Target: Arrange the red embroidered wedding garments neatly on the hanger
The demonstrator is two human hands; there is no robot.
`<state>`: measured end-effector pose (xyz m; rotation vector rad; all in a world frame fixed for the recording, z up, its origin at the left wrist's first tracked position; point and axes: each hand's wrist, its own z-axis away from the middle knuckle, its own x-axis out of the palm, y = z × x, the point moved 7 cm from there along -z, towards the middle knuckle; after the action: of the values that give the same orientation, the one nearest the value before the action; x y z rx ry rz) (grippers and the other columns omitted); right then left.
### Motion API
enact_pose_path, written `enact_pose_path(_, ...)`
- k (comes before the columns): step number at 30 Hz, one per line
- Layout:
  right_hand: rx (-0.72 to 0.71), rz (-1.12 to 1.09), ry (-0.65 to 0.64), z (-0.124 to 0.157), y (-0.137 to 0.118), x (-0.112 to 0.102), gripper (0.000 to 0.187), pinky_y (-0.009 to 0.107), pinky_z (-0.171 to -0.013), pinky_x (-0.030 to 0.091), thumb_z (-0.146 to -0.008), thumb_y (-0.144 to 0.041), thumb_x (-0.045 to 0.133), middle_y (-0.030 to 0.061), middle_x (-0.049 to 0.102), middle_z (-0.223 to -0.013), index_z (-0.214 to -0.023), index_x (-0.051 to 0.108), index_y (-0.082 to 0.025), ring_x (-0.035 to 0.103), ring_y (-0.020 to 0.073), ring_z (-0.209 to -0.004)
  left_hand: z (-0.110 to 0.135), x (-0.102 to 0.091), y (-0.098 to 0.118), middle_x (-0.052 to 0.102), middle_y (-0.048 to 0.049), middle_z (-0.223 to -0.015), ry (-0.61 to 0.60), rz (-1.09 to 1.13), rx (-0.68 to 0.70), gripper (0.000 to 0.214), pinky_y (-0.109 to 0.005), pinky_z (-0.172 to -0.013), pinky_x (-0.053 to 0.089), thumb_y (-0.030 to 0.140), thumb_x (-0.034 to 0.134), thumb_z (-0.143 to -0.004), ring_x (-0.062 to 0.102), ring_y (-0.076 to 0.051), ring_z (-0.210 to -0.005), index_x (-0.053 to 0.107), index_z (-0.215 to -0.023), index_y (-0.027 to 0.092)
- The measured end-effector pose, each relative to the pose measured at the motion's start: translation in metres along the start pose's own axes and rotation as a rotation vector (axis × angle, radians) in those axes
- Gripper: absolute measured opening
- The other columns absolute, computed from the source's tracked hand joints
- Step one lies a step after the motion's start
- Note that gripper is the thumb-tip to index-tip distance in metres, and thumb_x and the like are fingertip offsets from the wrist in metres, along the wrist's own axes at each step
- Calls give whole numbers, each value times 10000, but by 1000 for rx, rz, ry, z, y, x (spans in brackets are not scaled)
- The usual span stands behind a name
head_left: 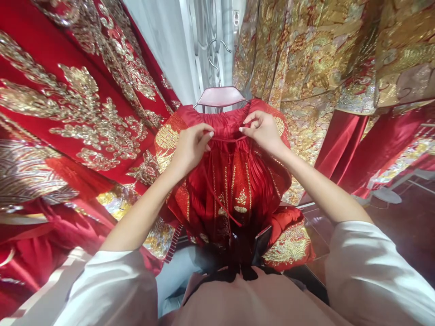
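A red pleated skirt with gold embroidery hangs in front of me from a hanger with a pale pink centre and a metal hook. Its gathered waistband is between my two hands. On the left side of the waistband, my left hand is closed in a pinch at its edge. My right hand pinches the band's right side with thumb and index finger. A thin red cord dangles down the skirt's front, and another stretch of cord runs across between my hands.
Red gowns with silver-gold beading crowd the left. Gold brocade garments hang on the right, with red satin below. A white rack stands behind the hanger. An embroidered red cloth lies low on the right, close to my lap.
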<state>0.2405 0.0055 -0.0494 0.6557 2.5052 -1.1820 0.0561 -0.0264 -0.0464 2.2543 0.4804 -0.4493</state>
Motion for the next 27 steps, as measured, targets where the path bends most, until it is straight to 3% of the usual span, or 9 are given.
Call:
enact_pose_path(3,-63,105,-43,-2,-4,-9,115,223,-543,319,-704,-128,584,-70,437,-522,-816,565,-146,388,81,-492,0,5,-13,313,42,-488,-194,248,-138,201,-255,-423,289,321,518,-832,313,-96,-405,668,-864,191)
enact_pose_path(5,-83,163,-36,-7,-2,-21,132,224,-542,320,-692,-93,551,-61,454,-533,-812,588,-136,394,82,-495,-4,-8,-21,237,61,-493,-249,349,-188,193,-238,-384,216,355,565,-802,232,-75,-391,663,-852,196)
enact_pose_path(10,-42,208,25,-27,17,-54,151,212,-503,300,-653,-50,530,-61,461,-498,-749,626,-116,384,73,-465,-8,-60,-34,202,72,-457,-176,220,-219,201,-247,-379,165,397,589,-760,191,-75,-381,657,-818,216)
enact_pose_path(14,-46,146,-393,-21,10,-29,90,190,-465,278,-645,-86,612,-61,510,-479,-708,673,-108,375,43,-428,3,-64,-11,432,6,-515,-186,-212,-42,173,-304,-505,342,328,569,-745,373,-115,-451,708,-776,231)
enact_pose_path(16,-45,26,-609,-10,1,-12,85,184,-425,253,-653,-194,677,-69,501,-451,-694,690,-121,346,32,-395,6,-63,5,504,-17,-611,-38,-496,72,127,-326,-583,364,278,607,-719,440,-136,-525,721,-747,228)
enact_pose_path(18,-42,-145,-712,-2,-10,-1,199,184,-387,221,-660,-323,711,-84,464,-413,-724,702,-135,310,28,-362,5,-62,14,516,-32,-698,148,-684,117,103,-326,-591,333,246,631,-728,456,-146,-577,720,-769,213)
enact_pose_path(20,-46,-304,-688,-3,-19,4,287,187,-368,206,-667,-407,721,-92,441,-395,-776,709,-143,290,27,-346,0,-59,14,509,-39,-760,293,-743,95,83,-319,-573,279,236,640,-766,436,-137,-593,709,-784,193)
enact_pose_path(23,-74,-461,-503,-11,-26,7,382,191,-371,219,-705,-492,695,-92,427,-398,-869,714,-148,288,31,-345,-13,-61,7,515,-37,-829,476,-698,0,103,-312,-573,215,267,663,-811,396,-120,-603,699,-797,171)
enact_pose_path(27,-115,-460,-253,-20,-26,10,409,196,-386,260,-781,-507,622,-70,475,-433,-983,709,-162,338,58,-363,-25,-48,7,491,9,-657,582,-287,66,63,-291,-612,277,120,689,-772,417,-104,-622,700,-719,150)
